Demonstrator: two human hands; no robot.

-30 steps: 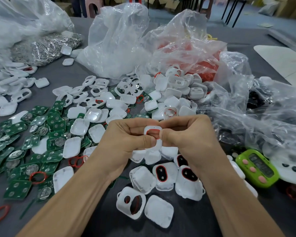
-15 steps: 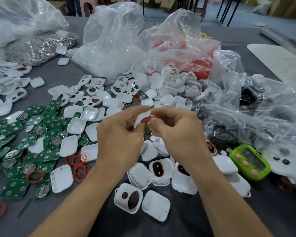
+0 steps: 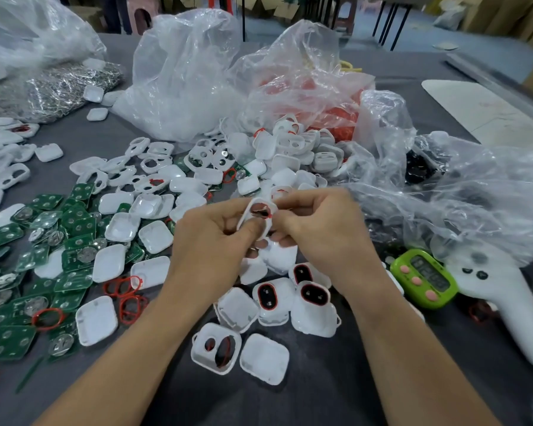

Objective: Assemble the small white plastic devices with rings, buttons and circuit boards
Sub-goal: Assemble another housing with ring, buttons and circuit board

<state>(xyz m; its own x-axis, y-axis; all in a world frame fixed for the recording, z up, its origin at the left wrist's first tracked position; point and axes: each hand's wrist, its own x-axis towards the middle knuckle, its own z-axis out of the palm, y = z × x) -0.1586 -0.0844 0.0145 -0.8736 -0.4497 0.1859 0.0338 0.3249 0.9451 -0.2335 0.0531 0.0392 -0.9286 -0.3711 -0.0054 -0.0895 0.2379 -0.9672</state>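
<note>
The grey surface (image 3: 336, 392) is carrying sorted stock within reach: green circuit boards (image 3: 43, 256) lying at nine o'clock, white shells (image 3: 290, 155) piling at twelve. The left hand (image 3: 210, 250) and right hand (image 3: 323, 232) are meeting at centre, fingers clamping a white shell half (image 3: 257, 221), probably steadying it while seating its red ring (image 3: 262, 210).

Two hands (image 3: 268, 238), one green timer (image 3: 424, 281), three clear plastic bags (image 3: 182, 81).
</note>
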